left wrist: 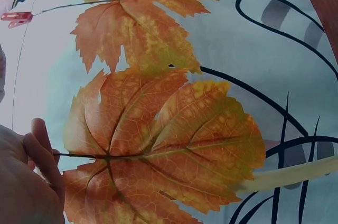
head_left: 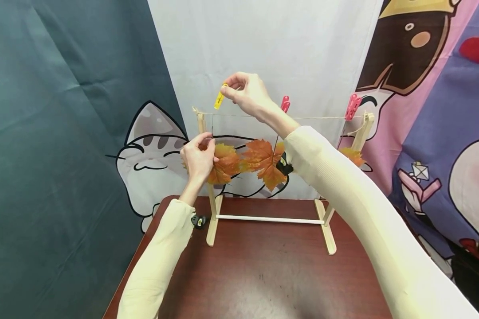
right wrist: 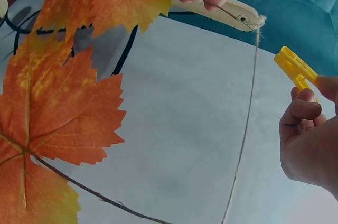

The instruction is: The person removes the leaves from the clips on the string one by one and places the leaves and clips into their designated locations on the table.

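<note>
My left hand (head_left: pixel 198 157) pinches the thin stem of an orange maple leaf (left wrist: pixel 158 150), which hangs near the left post. The stem's tip reaches up to the string (right wrist: pixel 248 113) close to its knotted end. Above the string, my right hand (head_left: pixel 249 93) pinches a yellow clothespin (right wrist: pixel 296 67) between thumb and fingers, its free end pointing down, apart from the string. A second maple leaf (head_left: pixel 265 161) hangs by its stem from a pink clothespin (head_left: pixel 285 104) in the middle of the string, overlapping the first leaf's edge in the head view.
Wooden posts (head_left: pixel 361 135) with flat feet and a white crossbar (head_left: pixel 269 219) form the stand on a brown table (head_left: pixel 263 266). Another pink clothespin (head_left: pixel 353 107) holds a third leaf (head_left: pixel 352 156) at the right. A cartoon-printed curtain (head_left: pixel 303 53) hangs behind.
</note>
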Available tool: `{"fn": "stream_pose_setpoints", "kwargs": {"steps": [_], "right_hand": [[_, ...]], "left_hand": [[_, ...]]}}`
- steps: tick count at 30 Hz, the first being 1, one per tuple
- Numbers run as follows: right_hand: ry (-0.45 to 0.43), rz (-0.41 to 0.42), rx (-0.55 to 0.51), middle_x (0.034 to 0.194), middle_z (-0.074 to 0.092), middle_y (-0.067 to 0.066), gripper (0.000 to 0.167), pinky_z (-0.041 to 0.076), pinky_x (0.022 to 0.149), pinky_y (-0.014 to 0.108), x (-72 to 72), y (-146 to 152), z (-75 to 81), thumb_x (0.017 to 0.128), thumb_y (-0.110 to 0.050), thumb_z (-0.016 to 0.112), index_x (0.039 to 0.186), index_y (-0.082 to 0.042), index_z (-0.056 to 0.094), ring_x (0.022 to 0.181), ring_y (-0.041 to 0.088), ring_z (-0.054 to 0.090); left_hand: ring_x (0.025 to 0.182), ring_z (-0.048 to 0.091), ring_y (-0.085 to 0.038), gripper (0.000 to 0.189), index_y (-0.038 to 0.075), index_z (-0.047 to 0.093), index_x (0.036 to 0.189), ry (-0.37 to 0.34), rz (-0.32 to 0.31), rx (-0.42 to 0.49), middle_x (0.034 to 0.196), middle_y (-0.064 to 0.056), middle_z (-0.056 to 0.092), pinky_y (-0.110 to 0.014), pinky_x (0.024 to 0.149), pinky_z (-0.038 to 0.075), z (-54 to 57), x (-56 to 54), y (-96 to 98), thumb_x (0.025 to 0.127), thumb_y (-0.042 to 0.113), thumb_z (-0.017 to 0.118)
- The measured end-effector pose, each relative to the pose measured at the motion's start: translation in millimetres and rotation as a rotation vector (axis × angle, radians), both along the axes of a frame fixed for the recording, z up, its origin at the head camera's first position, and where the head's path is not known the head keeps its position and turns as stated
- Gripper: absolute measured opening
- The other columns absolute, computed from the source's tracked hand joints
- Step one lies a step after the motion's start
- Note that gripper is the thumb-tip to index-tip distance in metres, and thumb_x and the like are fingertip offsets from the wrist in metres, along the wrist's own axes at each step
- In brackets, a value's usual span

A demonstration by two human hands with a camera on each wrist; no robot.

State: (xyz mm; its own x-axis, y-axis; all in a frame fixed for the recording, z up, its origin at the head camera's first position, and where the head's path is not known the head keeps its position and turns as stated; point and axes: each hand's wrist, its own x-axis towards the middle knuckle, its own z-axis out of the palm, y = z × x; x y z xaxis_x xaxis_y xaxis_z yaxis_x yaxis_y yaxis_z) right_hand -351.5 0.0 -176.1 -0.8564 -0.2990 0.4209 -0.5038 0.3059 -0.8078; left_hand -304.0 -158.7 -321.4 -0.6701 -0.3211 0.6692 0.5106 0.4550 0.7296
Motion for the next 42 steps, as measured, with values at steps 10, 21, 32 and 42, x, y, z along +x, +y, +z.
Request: {"fn": "stream_pose_setpoints", "kwargs": {"steps": [10,21,32,42], "right_hand": [[-0.048,0.078,-0.076,0.102,0.065,0.005,0.025,0.045,0.058,0.025,17.6,15,-3.5,0.097,-0.019,0.066,0.118,-0.005,0.066,0.079,0.020,0.059],[-0.090,0.148,-0.100,0.121,0.065,0.002,0.034,0.041,0.054,0.025,37.0,44,-16.5,0.098,-0.022,0.065,0.131,-0.016,0.064,0.084,0.025,0.058],[-0.166,0.112,-0.137,0.112,0.063,0.010,0.032,0.040,0.047,0.020,49.9,76,-40.9,0.095,-0.009,0.068,0.126,-0.004,0.062,0.074,0.020,0.059],[-0.185,0.111,-0.117,0.114,0.061,0.012,0.033,0.041,0.048,0.024,60.2,111,-71.7,0.093,-0.007,0.069,0.124,-0.002,0.059,0.060,0.015,0.051]], "left_hand": [[0.042,0.057,0.001,0.017,0.003,0.076,0.106,-0.002,0.001,-0.032,0.080,-0.010,0.073,-0.012,0.053,0.045,-3.1,21.9,-10.5,0.091,0.004,0.069],[0.042,0.053,0.008,0.018,0.003,0.076,0.106,-0.032,0.003,-0.142,0.078,-0.009,0.073,-0.016,0.076,0.043,-13.2,45.4,-17.0,0.090,0.006,0.068],[0.041,0.052,0.005,0.017,0.000,0.077,0.104,-0.050,0.013,-0.236,0.076,-0.008,0.073,-0.014,0.043,0.039,-33.4,59.7,-24.1,0.088,0.001,0.070],[0.040,0.054,0.001,0.019,0.000,0.077,0.104,-0.059,0.005,-0.298,0.078,-0.010,0.073,-0.014,0.044,0.040,-52.0,71.8,-28.3,0.086,-0.002,0.070]]}}
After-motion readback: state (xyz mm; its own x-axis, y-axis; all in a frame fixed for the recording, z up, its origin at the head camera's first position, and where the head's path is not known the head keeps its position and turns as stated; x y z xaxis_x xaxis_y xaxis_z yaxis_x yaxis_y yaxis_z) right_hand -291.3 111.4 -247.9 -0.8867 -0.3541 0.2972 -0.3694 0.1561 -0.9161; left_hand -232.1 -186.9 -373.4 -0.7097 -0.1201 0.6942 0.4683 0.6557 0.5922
